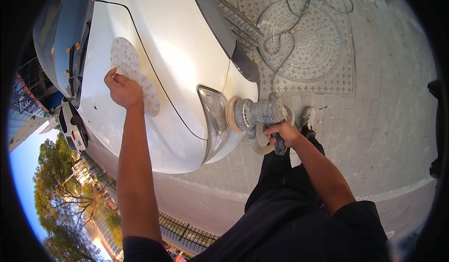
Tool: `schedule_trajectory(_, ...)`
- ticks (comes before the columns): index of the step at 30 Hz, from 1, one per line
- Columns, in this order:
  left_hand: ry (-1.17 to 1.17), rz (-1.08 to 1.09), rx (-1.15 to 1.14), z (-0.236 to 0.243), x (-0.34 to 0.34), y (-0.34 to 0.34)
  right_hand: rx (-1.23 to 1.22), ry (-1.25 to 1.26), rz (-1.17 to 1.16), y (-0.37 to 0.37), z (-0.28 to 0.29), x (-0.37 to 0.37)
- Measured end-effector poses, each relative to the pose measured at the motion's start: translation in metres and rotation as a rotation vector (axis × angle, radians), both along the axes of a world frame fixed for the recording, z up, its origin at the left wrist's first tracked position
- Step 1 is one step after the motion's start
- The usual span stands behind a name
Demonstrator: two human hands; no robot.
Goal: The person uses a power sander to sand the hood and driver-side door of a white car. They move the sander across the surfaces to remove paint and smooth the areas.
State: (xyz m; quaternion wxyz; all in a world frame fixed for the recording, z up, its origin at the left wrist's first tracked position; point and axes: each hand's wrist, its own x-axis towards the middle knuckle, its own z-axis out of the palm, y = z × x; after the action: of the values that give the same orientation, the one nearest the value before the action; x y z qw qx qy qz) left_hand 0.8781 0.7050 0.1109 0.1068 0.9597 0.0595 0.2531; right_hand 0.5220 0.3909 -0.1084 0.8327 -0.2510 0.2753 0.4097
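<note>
On the hood of a white car (168,37) lie two overlapping pale, perforated sanding discs (123,49). My left hand (123,86) has its fingertips pinched at the edge of these discs. My right hand (283,136) is closed round the dark handle of a grimy power sander (255,110), which has a tan round pad and a pale hose. The pad is at the edge of the headlight (213,117); whether it touches cannot tell.
A round manhole cover (304,47) in square paving sits beside the car, with cables and a grate near it. My shoe (307,117) stands on the pavement. Another white car (71,122), a railing (187,229) and trees (61,178) are at the left and bottom.
</note>
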Motion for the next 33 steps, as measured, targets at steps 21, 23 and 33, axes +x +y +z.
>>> schedule_trajectory(21, 0.002, 0.017, -0.025, 0.002, -0.001, -0.004, 0.028, 0.076, -0.002, -0.006, -0.016, 0.010)
schedule_trajectory(23, 0.007, 0.018, -0.030, 0.001, -0.002, -0.003, 0.049, 0.017, -0.070, -0.007, -0.016, 0.010)
schedule_trajectory(33, 0.001, 0.004, -0.024, 0.000, 0.001, 0.000, 0.042, 0.027, -0.066, -0.010, -0.008, 0.008)
